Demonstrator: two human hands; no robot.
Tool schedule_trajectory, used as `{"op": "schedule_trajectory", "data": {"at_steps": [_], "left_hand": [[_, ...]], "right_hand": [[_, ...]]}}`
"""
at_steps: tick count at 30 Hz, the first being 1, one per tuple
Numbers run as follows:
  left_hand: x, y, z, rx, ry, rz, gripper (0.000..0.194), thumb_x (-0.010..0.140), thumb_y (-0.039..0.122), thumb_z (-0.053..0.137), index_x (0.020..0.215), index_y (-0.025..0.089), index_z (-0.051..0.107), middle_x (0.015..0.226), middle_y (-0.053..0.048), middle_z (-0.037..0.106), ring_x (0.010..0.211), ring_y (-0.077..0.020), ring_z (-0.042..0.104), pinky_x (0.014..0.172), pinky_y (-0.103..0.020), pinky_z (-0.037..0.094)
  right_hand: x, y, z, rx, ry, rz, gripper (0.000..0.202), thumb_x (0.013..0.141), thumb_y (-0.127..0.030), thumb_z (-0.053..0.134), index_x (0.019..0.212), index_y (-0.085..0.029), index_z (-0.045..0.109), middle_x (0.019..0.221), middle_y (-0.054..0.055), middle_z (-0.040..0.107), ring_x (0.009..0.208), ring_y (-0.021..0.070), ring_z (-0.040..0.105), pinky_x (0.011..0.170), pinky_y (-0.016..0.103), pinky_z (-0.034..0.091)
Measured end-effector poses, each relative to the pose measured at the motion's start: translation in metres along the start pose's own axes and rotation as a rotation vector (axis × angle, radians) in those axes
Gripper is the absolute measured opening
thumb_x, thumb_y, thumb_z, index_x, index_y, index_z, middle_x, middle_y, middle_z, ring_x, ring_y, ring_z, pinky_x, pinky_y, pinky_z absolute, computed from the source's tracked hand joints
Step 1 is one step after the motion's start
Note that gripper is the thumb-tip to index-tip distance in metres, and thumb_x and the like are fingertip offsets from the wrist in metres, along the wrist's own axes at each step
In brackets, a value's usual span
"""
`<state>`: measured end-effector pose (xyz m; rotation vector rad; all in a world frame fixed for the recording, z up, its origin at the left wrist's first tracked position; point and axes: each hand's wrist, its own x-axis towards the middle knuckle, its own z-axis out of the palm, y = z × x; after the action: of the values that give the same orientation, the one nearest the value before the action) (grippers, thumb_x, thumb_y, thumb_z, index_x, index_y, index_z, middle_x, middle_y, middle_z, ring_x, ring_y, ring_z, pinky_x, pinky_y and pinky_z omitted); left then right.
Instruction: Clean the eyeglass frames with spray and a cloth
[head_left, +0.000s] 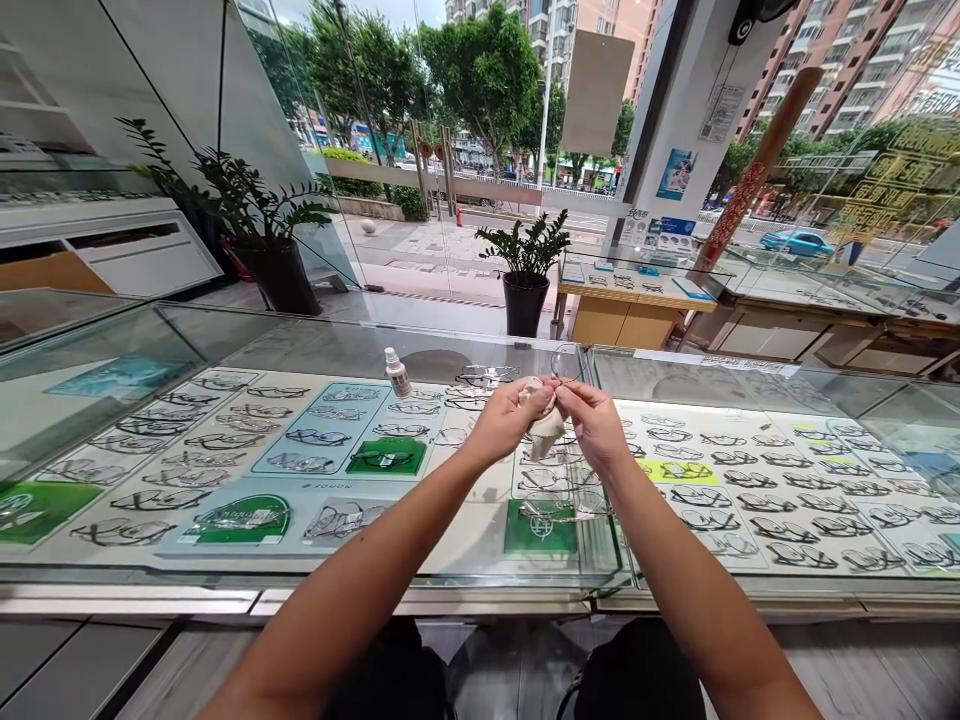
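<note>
Above the glass counter, my two hands meet. My left hand [504, 422] is closed on a crumpled pale cloth [549, 432], which hangs down between the hands. My right hand [596, 425] pinches a thin-rimmed pair of eyeglasses [556, 362]; one round rim shows above the fingers, and the rest is hidden by the hands and cloth. Left of my hands, a small white spray bottle [396, 373] with a dark label stands upright on the counter. Behind my left hand lies a dark pair of glasses [486, 375].
The glass display case [450, 570] runs across in front of me, with rows of eyeglasses [319, 437] inside. A seam divides it right of centre. Beyond stand a potted plant [525, 300] and a wooden display table [622, 320], before large windows.
</note>
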<state>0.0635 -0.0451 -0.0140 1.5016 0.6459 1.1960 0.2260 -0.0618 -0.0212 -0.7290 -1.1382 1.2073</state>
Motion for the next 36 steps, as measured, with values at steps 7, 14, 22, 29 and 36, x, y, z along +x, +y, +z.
{"op": "schedule_trajectory", "data": {"at_steps": [7, 14, 22, 29, 36], "left_hand": [[-0.001, 0.003, -0.005, -0.024, -0.154, -0.091, 0.056, 0.086, 0.061, 0.077, 0.118, 0.015, 0.074, 0.080, -0.002, 0.064, 0.068, -0.0129, 0.051, 0.063, -0.023, 0.038], [-0.001, 0.004, 0.002, -0.001, -0.010, -0.009, 0.056, 0.088, 0.067, 0.071, 0.101, 0.013, 0.076, 0.080, -0.004, 0.064, 0.069, -0.0141, 0.052, 0.064, -0.025, 0.040], [-0.002, 0.015, -0.010, 0.097, -0.111, -0.050, 0.052, 0.089, 0.065, 0.071, 0.099, 0.013, 0.074, 0.070, 0.000, 0.056, 0.060, -0.0104, 0.041, 0.056, -0.023, 0.029], [0.002, 0.002, 0.000, 0.070, 0.042, 0.018, 0.057, 0.090, 0.072, 0.065, 0.090, 0.016, 0.072, 0.076, -0.003, 0.066, 0.068, -0.0145, 0.055, 0.062, -0.025, 0.043], [0.015, -0.003, -0.031, -0.063, 0.345, 0.060, 0.052, 0.088, 0.070, 0.070, 0.089, 0.018, 0.066, 0.077, -0.001, 0.066, 0.065, -0.0119, 0.059, 0.064, -0.024, 0.052]], "right_hand": [[0.001, 0.001, -0.002, 0.003, 0.027, -0.029, 0.025, 0.077, -0.045, 0.089, 0.094, -0.027, 0.087, 0.115, 0.007, 0.083, 0.119, 0.0315, 0.071, 0.109, 0.048, 0.052], [-0.001, -0.001, 0.001, -0.024, -0.012, -0.061, 0.023, 0.080, -0.044, 0.088, 0.096, -0.027, 0.088, 0.113, 0.007, 0.083, 0.117, 0.0314, 0.072, 0.110, 0.049, 0.051], [-0.002, 0.000, 0.003, -0.030, 0.014, -0.070, 0.024, 0.079, -0.045, 0.088, 0.095, -0.026, 0.088, 0.113, 0.008, 0.084, 0.117, 0.0313, 0.073, 0.109, 0.048, 0.053], [-0.002, -0.001, 0.004, -0.011, 0.036, -0.094, 0.021, 0.079, -0.042, 0.088, 0.094, -0.027, 0.088, 0.112, 0.006, 0.084, 0.118, 0.0311, 0.073, 0.110, 0.048, 0.053], [0.005, -0.010, -0.010, 0.087, 0.154, -0.112, 0.019, 0.078, -0.041, 0.086, 0.091, -0.027, 0.086, 0.111, 0.006, 0.084, 0.101, 0.0245, 0.073, 0.096, 0.042, 0.055]]}}
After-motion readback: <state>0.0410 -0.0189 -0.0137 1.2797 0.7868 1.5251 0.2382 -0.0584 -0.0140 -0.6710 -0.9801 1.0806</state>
